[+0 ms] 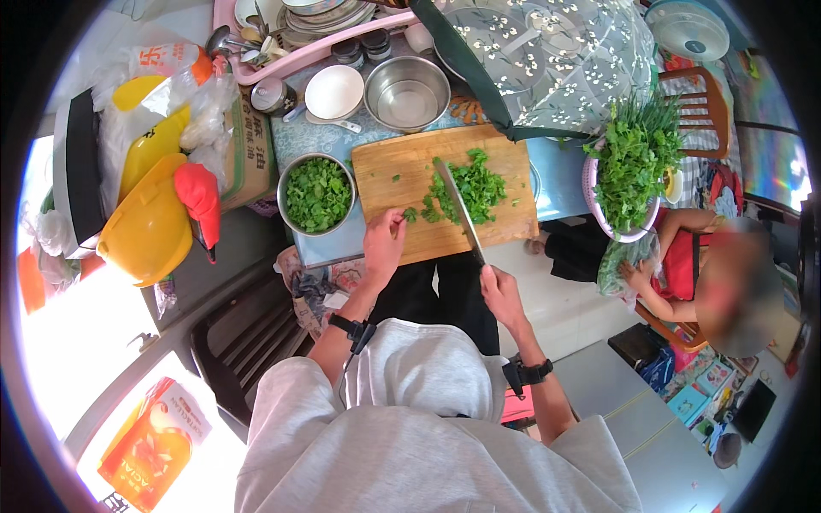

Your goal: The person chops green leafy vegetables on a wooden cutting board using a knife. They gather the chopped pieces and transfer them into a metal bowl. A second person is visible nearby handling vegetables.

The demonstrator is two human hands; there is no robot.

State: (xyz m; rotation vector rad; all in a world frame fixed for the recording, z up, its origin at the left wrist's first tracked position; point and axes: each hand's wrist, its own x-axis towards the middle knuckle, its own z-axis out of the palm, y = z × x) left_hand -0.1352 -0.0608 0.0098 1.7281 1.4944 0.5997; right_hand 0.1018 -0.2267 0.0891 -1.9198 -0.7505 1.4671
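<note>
My right hand (502, 296) grips the handle of a kitchen knife. The knife's blade (459, 205) slants over a wooden cutting board (385, 167), with its edge hidden among chopped green herb leaves (482, 192) that look like coriander. At the board's left front edge is my left hand (383, 247), fingers bent together. Its fingertips meet a small coriander sprig (410, 215); whether they pinch it is unclear. Just left of the board stands a round metal bowl (281, 192) filled with chopped leaves. A few loose bits are scattered on the wood.
Behind the board are a steel bowl (407, 96), a white bowl (334, 92) and a mesh food cover (564, 58). Right of it, a basket (589, 186) heaped with greens stands near a seated person (680, 269) handling a plastic bag. A yellow helmet (144, 224) lies left.
</note>
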